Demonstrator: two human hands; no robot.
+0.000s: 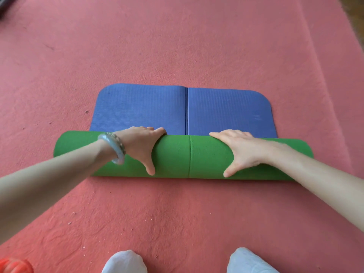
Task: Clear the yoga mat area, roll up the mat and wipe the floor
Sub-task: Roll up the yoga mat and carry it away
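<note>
Here, both hands spread flat on the half-rolled mat (177, 154), left hand (141, 144) and right hand (242, 148) either side of its centre seam

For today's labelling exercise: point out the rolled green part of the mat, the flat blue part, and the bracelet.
rolled green part (173, 156), head view, top of roll
flat blue part (228, 113), head view, right panel
bracelet (116, 148), head view, band on left wrist

Soft, even daylight, bright without glare; the rolled mat (183, 156) casts only a thin shadow on the carpet just beneath it (near edge); forearms either side of it bow from wide-angle distortion; corners beyond it blur slightly.
</note>
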